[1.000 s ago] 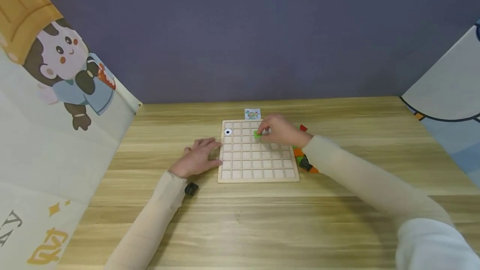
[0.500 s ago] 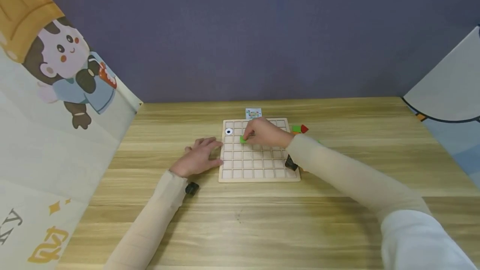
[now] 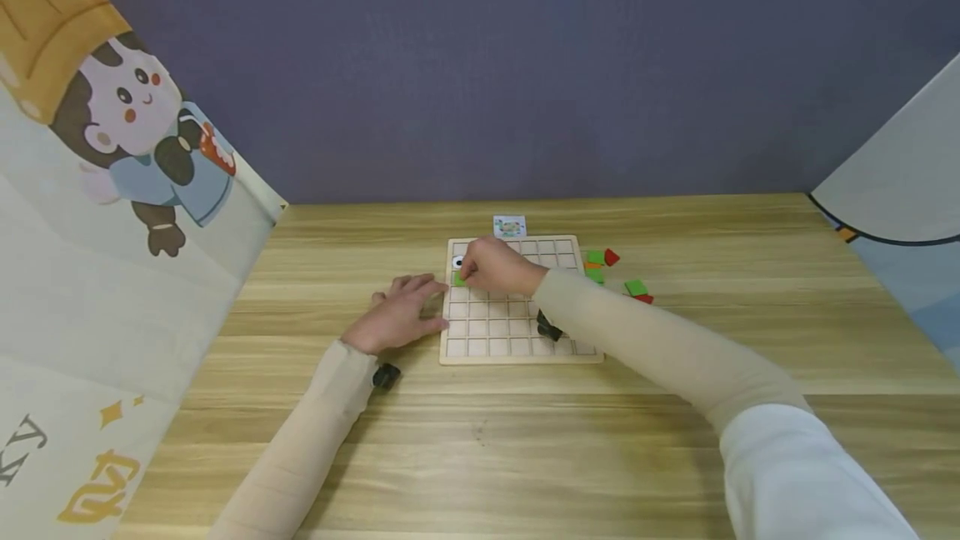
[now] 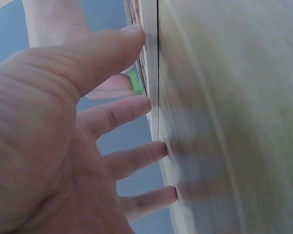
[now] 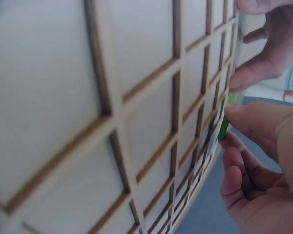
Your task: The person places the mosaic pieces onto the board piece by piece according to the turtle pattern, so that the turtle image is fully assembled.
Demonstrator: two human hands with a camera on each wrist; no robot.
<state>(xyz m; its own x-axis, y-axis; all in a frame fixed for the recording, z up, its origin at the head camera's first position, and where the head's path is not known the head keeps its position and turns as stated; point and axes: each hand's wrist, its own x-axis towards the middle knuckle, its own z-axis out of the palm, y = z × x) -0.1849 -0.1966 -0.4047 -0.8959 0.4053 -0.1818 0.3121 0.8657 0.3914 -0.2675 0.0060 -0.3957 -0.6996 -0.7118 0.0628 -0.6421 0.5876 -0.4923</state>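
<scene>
A pale wooden grid board (image 3: 480, 348) lies on the table, ridged into square cells. My right hand (image 3: 498, 267) pinches a green tile (image 3: 459, 279) between thumb and finger at the board's left column, just below a white tile with a black dot (image 3: 458, 262). In the right wrist view the green tile (image 5: 224, 127) stands edge-on between the fingertips, right at the grid. My left hand (image 3: 397, 313) rests at the board's left edge with fingers spread; in the left wrist view its thumb and index fingertip (image 4: 144, 105) meet the board's side.
Right of the board lie loose green tiles (image 3: 636, 287) and red pieces (image 3: 612, 257), with a bit of orange by the board's edge. A small printed card (image 3: 510, 226) lies behind the board. A dark wall (image 3: 540, 73) rises behind the wooden table (image 3: 525, 448).
My right hand has carried the green tile leftward across the board to the left column, uncovering loose pieces on the right. My left hand has stayed at the board's edge.
</scene>
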